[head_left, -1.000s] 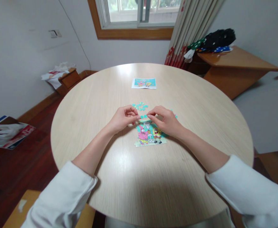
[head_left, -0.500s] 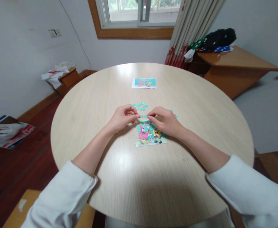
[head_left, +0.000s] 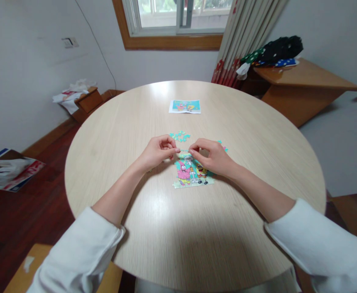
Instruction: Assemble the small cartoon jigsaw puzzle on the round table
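A partly joined jigsaw puzzle (head_left: 192, 173) with cartoon figures lies flat on the round table. Above its far edge, my left hand (head_left: 160, 150) pinches the left end of a small strip of turquoise puzzle pieces (head_left: 184, 151). On the strip's other end, the thumb and index finger of my right hand (head_left: 211, 154) are closed. My right hand covers the puzzle's upper right part. Just beyond my hands is a loose cluster of turquoise pieces (head_left: 180, 136). A few more pieces (head_left: 223, 146) show behind my right hand.
A printed picture sheet (head_left: 185, 106) lies farther back on the pale round table (head_left: 105, 162). Past the table's right side stands a wooden desk (head_left: 303, 81) with dark cloth (head_left: 283, 49) on it. A curtain (head_left: 248, 36) hangs beside the window.
Both hands keep almost the same place and pinch. The turquoise strip between them appears tilted or lowered slightly toward the puzzle. Other things have stayed put.
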Demonstrator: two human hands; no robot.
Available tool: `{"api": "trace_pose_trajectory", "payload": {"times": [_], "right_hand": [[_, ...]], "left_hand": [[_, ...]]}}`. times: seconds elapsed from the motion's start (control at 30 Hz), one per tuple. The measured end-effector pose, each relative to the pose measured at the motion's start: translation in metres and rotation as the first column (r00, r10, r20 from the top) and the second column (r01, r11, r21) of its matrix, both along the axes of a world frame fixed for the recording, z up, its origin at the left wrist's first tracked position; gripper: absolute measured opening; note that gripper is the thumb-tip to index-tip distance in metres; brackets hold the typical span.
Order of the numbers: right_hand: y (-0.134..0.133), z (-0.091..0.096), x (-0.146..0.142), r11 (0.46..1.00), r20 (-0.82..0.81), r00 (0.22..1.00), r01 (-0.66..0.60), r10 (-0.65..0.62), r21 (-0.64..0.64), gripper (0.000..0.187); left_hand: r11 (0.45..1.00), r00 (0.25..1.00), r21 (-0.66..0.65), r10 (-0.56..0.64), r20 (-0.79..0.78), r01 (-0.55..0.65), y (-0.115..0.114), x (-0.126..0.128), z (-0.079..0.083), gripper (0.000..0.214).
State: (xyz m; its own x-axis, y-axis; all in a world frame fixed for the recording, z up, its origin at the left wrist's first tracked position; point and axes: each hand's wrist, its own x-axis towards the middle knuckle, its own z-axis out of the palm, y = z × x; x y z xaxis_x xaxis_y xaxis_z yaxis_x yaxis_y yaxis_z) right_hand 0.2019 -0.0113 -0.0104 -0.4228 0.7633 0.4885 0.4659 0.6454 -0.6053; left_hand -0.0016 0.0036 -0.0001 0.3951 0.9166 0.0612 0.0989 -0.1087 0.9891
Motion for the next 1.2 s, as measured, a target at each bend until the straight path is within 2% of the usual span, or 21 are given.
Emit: {"api": "trace_pose_trajectory", "payload": {"times": [0.63, 0.87, 1.2], "right_hand": [[0.0008, -0.0019, 0.0007, 1.000, 0.005, 1.000, -0.017, 0.017, -0.016, 0.013], [0.0009, -0.0023, -0.0001, 1.000, -0.025, 1.000, -0.012, 0.012, -0.020, 0.015], [0.0010, -0.0025, -0.0005, 1.000, -0.039, 0.999, 0.023, -0.024, -0.019, 0.016]], "left_hand": [[1.000, 1.000, -0.009, 0.023, -0.002, -0.023, 0.0001, -0.0006, 0.0016, 0.020], [0.999, 1.000, 0.031, 0.027, 0.009, -0.027, 0.0008, -0.0009, 0.0007, 0.022], [1.000, 0.999, -0.017, -0.021, 0.036, 0.021, -0.0005, -0.0007, 0.0014, 0.021]]}}
